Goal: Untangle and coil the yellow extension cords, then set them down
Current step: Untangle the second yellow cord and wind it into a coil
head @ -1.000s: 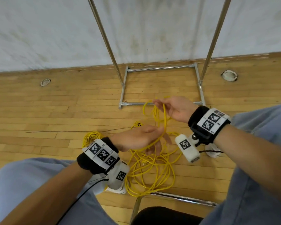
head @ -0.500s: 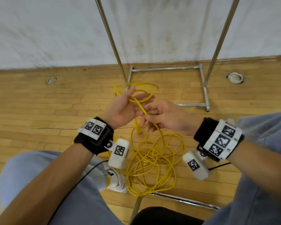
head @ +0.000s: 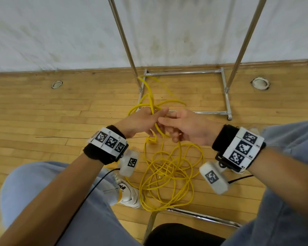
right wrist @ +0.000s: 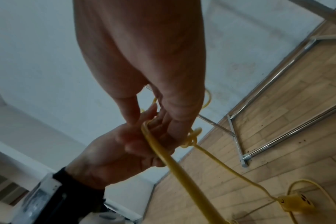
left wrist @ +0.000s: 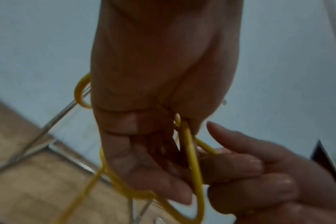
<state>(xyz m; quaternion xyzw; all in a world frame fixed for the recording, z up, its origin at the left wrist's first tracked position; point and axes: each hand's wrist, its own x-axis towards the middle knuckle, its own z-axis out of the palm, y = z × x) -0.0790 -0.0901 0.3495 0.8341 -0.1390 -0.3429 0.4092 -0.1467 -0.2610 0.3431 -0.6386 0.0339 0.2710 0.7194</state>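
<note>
Since half a second ago the two hands have drawn closer together and lower, and the loop of yellow extension cord that stood above the left thumb now reaches farther up toward the near bar of the metal rack base. The left hand holds strands of the cord, its fingers curled under them with loops passing round the palm and out between thumb and forefinger. The right hand meets it fingertip to fingertip, its fingers curled and pinching a strand that runs down between the hands. In the right wrist view a small knot of cord sits just beside the right fingers. Most of the cord lies in a loose tangle on the wooden floor between the person's knees, near a white sneaker and touching the chair's chrome rail. A yellow socket block rests on the floor under the hands.
</note>
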